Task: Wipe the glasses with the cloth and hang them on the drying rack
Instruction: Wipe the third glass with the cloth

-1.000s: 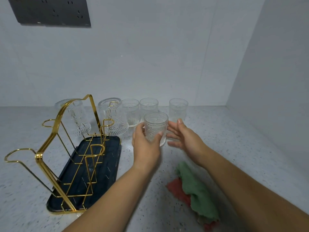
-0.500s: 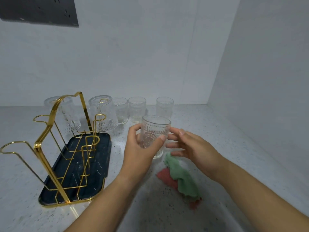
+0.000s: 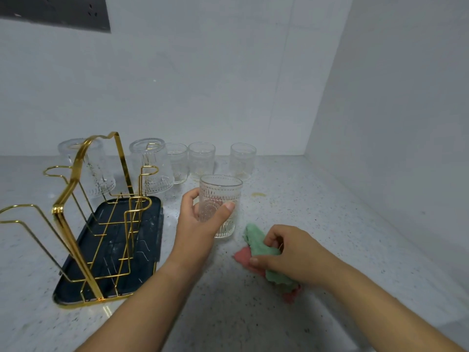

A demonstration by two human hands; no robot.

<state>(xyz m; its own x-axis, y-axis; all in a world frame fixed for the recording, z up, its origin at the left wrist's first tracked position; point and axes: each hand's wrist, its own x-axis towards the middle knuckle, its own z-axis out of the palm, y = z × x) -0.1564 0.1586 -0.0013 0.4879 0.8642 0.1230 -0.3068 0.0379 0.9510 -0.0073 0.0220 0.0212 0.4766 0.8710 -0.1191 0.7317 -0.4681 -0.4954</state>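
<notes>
My left hand [image 3: 200, 224] grips an upright patterned glass [image 3: 220, 196] above the counter, thumb on its front. My right hand [image 3: 286, 255] pinches the green and pink cloth [image 3: 256, 246] that lies on the counter just right of the glass. The gold wire drying rack [image 3: 76, 199] stands on a dark tray [image 3: 149, 250] at the left. Two glasses hang upside down on its far pegs, one [image 3: 97, 171] at the left and one [image 3: 154, 166] at the right. Three more glasses [image 3: 201, 160] stand upright in a row near the back wall.
The speckled counter [image 3: 317, 199] ends at a white back wall and a white side wall on the right. A small yellowish stain [image 3: 258, 195] marks the counter right of the held glass. A dark panel [image 3: 55, 11] hangs on the wall at the upper left.
My left hand has carried the glass from the row toward me. My right hand left the glass, dropped to the counter and took hold of the cloth.
</notes>
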